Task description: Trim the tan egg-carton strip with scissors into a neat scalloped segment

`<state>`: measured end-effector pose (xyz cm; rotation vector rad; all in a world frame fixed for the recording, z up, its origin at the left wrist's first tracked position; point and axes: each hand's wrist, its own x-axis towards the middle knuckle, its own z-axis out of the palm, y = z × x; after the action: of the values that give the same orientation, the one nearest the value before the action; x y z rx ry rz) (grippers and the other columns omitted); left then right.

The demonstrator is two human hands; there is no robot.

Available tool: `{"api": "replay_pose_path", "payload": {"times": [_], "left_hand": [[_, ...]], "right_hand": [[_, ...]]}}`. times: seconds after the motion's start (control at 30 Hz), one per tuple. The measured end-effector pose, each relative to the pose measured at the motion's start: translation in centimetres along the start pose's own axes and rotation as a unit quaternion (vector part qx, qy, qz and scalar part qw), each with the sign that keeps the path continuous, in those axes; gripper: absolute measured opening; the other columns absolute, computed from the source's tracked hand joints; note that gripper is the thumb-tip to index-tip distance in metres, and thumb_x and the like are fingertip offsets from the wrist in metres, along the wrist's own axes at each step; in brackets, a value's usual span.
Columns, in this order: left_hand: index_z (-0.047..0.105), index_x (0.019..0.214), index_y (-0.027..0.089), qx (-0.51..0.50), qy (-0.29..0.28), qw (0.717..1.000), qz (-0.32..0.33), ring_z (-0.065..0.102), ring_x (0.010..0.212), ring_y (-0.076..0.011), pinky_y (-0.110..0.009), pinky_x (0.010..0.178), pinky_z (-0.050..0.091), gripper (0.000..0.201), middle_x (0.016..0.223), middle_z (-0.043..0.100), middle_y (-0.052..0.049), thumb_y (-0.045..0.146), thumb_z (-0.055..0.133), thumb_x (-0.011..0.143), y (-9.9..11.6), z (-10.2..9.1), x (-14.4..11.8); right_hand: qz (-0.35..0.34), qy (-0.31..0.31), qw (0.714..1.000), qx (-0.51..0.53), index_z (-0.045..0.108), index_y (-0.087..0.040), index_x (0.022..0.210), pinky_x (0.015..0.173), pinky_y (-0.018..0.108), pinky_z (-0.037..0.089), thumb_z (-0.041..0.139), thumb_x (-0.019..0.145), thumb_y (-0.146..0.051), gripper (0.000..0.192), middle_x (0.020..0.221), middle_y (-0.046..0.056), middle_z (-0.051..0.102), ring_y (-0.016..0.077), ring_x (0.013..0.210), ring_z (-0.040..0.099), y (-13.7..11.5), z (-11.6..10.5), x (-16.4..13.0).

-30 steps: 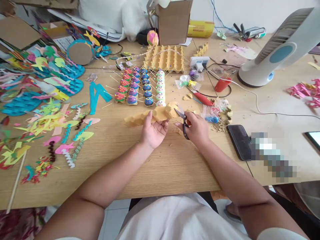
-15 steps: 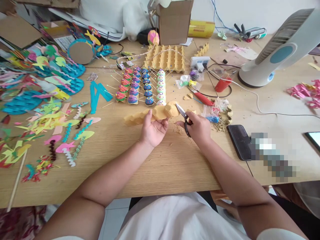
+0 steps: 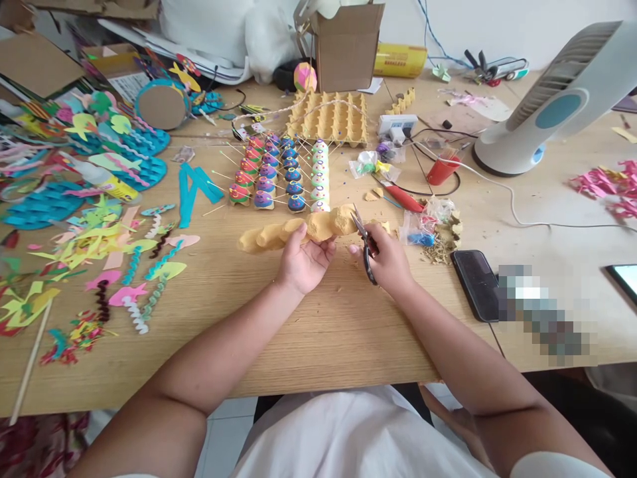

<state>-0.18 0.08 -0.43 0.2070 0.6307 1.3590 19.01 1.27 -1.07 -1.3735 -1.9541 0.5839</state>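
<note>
My left hand (image 3: 304,260) holds a long yellow strip of egg carton (image 3: 279,234) just above the wooden table (image 3: 323,332), gripping it near its right end. My right hand (image 3: 388,260) grips small scissors (image 3: 364,240) with dark handles. Their blades touch the strip's right end. Just behind the strip stand rows of painted egg-carton cups (image 3: 279,174) with thin sticks poking out of them.
A plain egg tray (image 3: 329,118) and a cardboard box (image 3: 347,45) stand at the back. Coloured paper cut-outs (image 3: 94,219) cover the left. A red-handled tool (image 3: 401,195), plastic bags, scraps, a black phone (image 3: 478,283), a white fan (image 3: 557,99) and its cable lie right.
The carton strip has turned in my left hand and its left end has lifted slightly. My right hand has shifted the scissors, blades back against the strip's right end.
</note>
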Motion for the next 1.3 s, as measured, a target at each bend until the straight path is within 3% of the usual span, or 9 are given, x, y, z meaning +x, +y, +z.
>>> {"api": "replay_pose_path", "payload": {"times": [0.17, 0.47, 0.57, 0.67, 0.8, 0.9, 1.03, 1.17, 1.3], "left_hand": [[0.074, 0.118, 0.028, 0.005, -0.012, 1.0, -0.001, 0.076, 0.09, -0.0144, -0.02, 0.071, 0.058, 0.028, 0.105, 0.081, -0.001, 0.042, 0.068, 0.094, -0.1, -0.1, -0.1], [0.075, 0.116, 0.027, 0.023, 0.003, 1.0, 0.0, 0.076, 0.092, -0.0147, -0.021, 0.073, 0.059, 0.028, 0.108, 0.081, -0.003, 0.044, 0.064, 0.096, 0.0, -0.1, -0.2], [0.075, 0.113, 0.026, 0.019, 0.003, 1.0, -0.003, 0.076, 0.089, -0.014, -0.021, 0.072, 0.058, 0.027, 0.103, 0.081, -0.002, 0.044, 0.067, 0.094, -0.1, -0.1, -0.2], [0.074, 0.111, 0.025, 0.016, -0.013, 1.0, 0.005, 0.076, 0.088, -0.0139, -0.021, 0.073, 0.059, 0.028, 0.102, 0.081, -0.001, 0.042, 0.075, 0.089, -0.3, -0.2, -0.1], [0.074, 0.115, 0.025, 0.038, -0.028, 0.999, 0.016, 0.076, 0.094, -0.0156, -0.024, 0.077, 0.06, 0.032, 0.107, 0.081, -0.002, 0.035, 0.08, 0.084, -0.7, -0.5, 0.0], [0.073, 0.117, 0.026, 0.055, -0.041, 0.997, 0.027, 0.075, 0.099, -0.0158, -0.025, 0.081, 0.06, 0.038, 0.112, 0.08, -0.001, 0.032, 0.083, 0.081, -1.1, -0.8, 0.0], [0.072, 0.118, 0.026, 0.073, -0.042, 0.996, 0.037, 0.073, 0.102, -0.0157, -0.026, 0.082, 0.06, 0.044, 0.115, 0.079, -0.001, 0.028, 0.087, 0.077, -1.5, -0.8, 0.0], [0.072, 0.119, 0.028, 0.089, -0.031, 0.995, 0.044, 0.072, 0.107, -0.0167, -0.027, 0.083, 0.058, 0.048, 0.118, 0.078, 0.0, 0.026, 0.088, 0.075, -1.6, -0.7, 0.0], [0.072, 0.12, 0.027, 0.103, -0.041, 0.993, 0.048, 0.072, 0.109, -0.0179, -0.028, 0.085, 0.058, 0.05, 0.12, 0.078, -0.002, 0.029, 0.09, 0.073, -1.8, -1.1, 0.2]], "right_hand": [[-0.017, 0.045, 0.996, -0.072, 0.066, -0.021, 0.108, 0.064, 0.029, 0.032, 0.063, 0.093, -0.062, 0.043, 0.075, 0.002, 0.059, 0.0195, 0.069, 0.052, 0.1, -0.2, 0.3], [0.01, 0.066, 0.996, -0.067, 0.069, -0.023, 0.096, 0.058, 0.027, 0.029, 0.065, 0.09, -0.07, 0.047, 0.064, -0.002, 0.057, 0.0157, 0.058, 0.048, 0.5, 0.1, 0.2], [0.032, 0.07, 0.997, -0.029, 0.066, -0.023, 0.086, 0.058, 0.027, 0.03, 0.071, 0.084, -0.071, 0.048, 0.062, -0.003, 0.056, 0.0139, 0.057, 0.046, 0.5, -0.1, 0.2], [0.059, 0.063, 0.991, 0.101, 0.064, -0.022, 0.084, 0.056, 0.026, 0.033, 0.075, 0.081, -0.072, 0.051, 0.061, -0.004, 0.055, 0.0124, 0.056, 0.047, 0.5, -0.2, 0.4], [0.115, 0.022, 0.932, 0.343, 0.058, -0.024, 0.096, 0.049, 0.024, 0.037, 0.068, 0.085, -0.075, 0.053, 0.063, -0.005, 0.058, 0.0113, 0.05, 0.051, 0.6, 0.2, 0.8], [0.145, 0.026, 0.883, 0.446, 0.056, -0.026, 0.102, 0.046, 0.022, 0.039, 0.073, 0.078, -0.08, 0.061, 0.067, -0.006, 0.059, 0.0127, 0.054, 0.059, 0.9, 0.7, 1.2], [0.164, 0.008, 0.843, 0.512, 0.059, -0.025, 0.1, 0.044, 0.02, 0.04, 0.081, 0.069, -0.079, 0.066, 0.072, -0.006, 0.056, 0.0106, 0.057, 0.058, 1.2, 1.1, 1.6], [0.169, -0.002, 0.828, 0.535, 0.061, -0.025, 0.098, 0.044, 0.02, 0.043, 0.089, 0.066, -0.069, 0.061, 0.071, -0.007, 0.053, 0.0086, 0.055, 0.049, 1.4, 1.2, 1.8], [0.176, -0.017, 0.813, 0.554, 0.06, -0.025, 0.099, 0.045, 0.02, 0.046, 0.091, 0.067, -0.061, 0.057, 0.071, -0.008, 0.054, 0.0077, 0.052, 0.049, 1.8, 1.3, 1.9]]}}
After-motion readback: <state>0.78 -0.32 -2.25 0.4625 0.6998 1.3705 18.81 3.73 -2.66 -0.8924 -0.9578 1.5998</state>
